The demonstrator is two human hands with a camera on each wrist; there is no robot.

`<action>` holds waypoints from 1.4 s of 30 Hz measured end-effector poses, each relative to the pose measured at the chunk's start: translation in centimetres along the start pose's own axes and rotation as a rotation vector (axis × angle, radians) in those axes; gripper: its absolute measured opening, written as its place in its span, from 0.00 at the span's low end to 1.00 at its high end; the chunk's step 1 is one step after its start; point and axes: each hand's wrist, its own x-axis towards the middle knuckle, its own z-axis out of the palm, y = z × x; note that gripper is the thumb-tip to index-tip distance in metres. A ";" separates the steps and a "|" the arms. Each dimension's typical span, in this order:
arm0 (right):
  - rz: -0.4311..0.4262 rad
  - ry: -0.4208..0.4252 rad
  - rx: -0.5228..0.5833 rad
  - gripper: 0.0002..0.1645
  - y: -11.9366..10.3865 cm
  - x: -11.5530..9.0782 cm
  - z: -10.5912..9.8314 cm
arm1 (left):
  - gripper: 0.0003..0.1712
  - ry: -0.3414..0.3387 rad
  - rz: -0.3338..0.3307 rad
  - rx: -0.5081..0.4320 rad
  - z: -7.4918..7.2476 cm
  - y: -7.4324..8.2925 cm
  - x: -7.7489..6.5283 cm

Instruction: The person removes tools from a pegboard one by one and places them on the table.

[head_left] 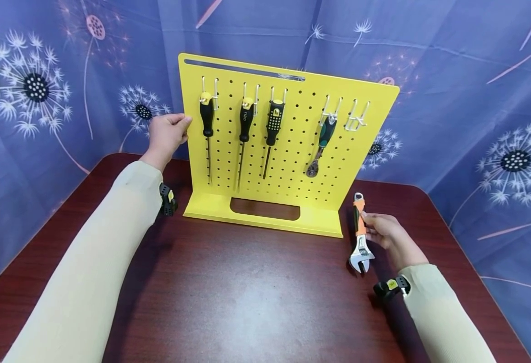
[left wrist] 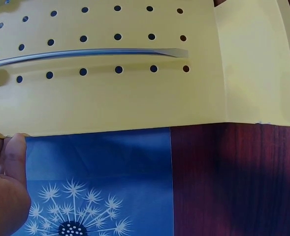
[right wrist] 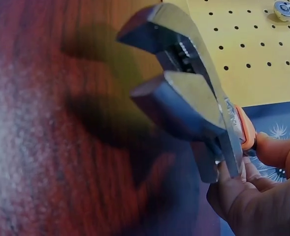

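Observation:
A yellow pegboard [head_left: 213, 205] stands upright on the table, and my left hand [head_left: 166, 136] pinches its left edge between thumb and fingers. In the left wrist view a screwdriver's flat-tipped shaft [left wrist: 100, 53] runs along the board near that hand [left wrist: 7, 191]. My right hand [head_left: 387, 234] holds an adjustable wrench [head_left: 360, 246] by its orange and black handle, to the right of the board's base. The wrench head points down toward me, just off the table or touching it; I cannot tell which. Up close, the wrench [right wrist: 199, 98] shows its jaws parted with nothing between them.
Three black-and-yellow screwdrivers [head_left: 207, 118] hang from white hooks on the board. A green-and-black ratchet wrench [head_left: 327, 132] hangs farther right, beside a bare white hook [head_left: 355, 121]. Behind the dark red wooden table [head_left: 247, 282] hangs a blue dandelion-print curtain [head_left: 256, 30].

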 end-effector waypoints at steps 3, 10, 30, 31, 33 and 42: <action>0.004 -0.002 0.002 0.26 0.1 0.1 -0.1 | 0.17 0.001 -0.003 -0.006 0.0 0.0 0.0; 0.017 -0.021 -0.005 0.27 0.2 0.4 -0.2 | 0.16 -0.003 -0.004 -0.010 -0.1 0.0 0.0; 0.032 -0.002 -0.066 0.25 0.5 1.1 -0.3 | 0.21 -0.010 -0.032 -0.005 -0.2 0.0 0.3; 0.034 0.003 -0.064 0.25 0.5 1.2 -0.3 | 0.21 -0.010 -0.030 -0.005 -0.2 0.0 0.3; 0.036 0.011 -0.062 0.25 0.5 1.2 -0.3 | 0.20 -0.010 -0.025 -0.007 -0.2 0.0 0.2; 0.040 0.024 -0.093 0.33 0.5 1.6 -0.1 | 0.18 -0.009 -0.014 -0.014 -0.2 0.0 0.2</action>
